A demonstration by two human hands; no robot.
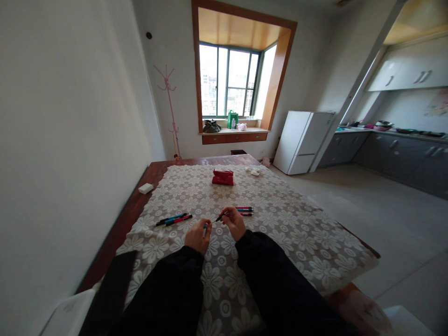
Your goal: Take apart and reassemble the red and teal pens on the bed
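Left fingers (209, 229) partly hide what may be a blue pen (205, 227).

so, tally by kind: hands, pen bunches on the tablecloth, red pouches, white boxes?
Left hand and right hand: 2
Left pen bunch and right pen bunch: 2
Red pouch: 1
White box: 1
Total: 6

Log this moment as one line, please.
left hand: holds small blue piece | right hand: holds dark slim piece | beside hands: pens left, more pens right | beyond: red pouch | under: patterned tablecloth
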